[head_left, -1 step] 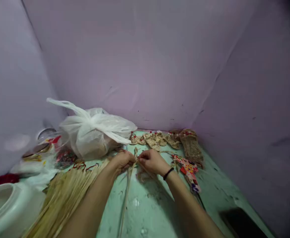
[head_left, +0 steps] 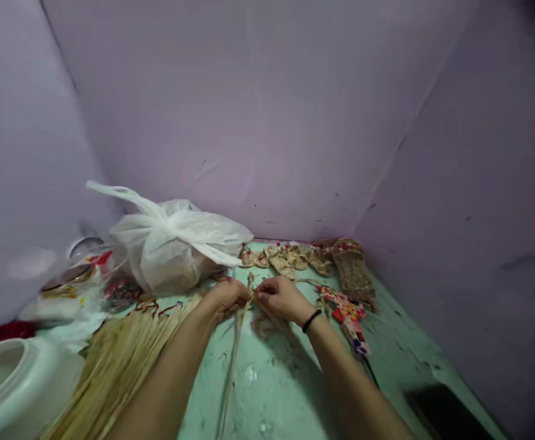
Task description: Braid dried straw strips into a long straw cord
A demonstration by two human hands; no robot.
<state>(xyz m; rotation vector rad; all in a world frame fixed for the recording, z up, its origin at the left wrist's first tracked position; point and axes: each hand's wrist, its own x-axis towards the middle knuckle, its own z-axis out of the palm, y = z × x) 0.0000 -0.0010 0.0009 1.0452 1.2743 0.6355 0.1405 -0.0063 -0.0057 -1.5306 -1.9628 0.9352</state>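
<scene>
A small braid of pale straw [head_left: 251, 281] stands up between my two hands, above the green surface. My left hand [head_left: 229, 297] is closed, its thumb and fingers pinching the straw from the left. On the other side my right hand [head_left: 280, 298] pinches straw too, close to the left fingertips. Long loose straw strands [head_left: 231, 373] trail from the grip down toward the near edge. Fingers cover the exact point where the strands cross. Beneath my left forearm lies a bundle of flat, dry straw [head_left: 125, 360].
A tied white plastic bag [head_left: 176, 244] sits behind my left hand. Woven straw pieces [head_left: 286, 260] with red beads lie along the wall. Patterned, colourful scissors-like handles [head_left: 350, 315] and a dark phone-like slab [head_left: 446, 412] are at right. A white tub [head_left: 33, 379] stands at left.
</scene>
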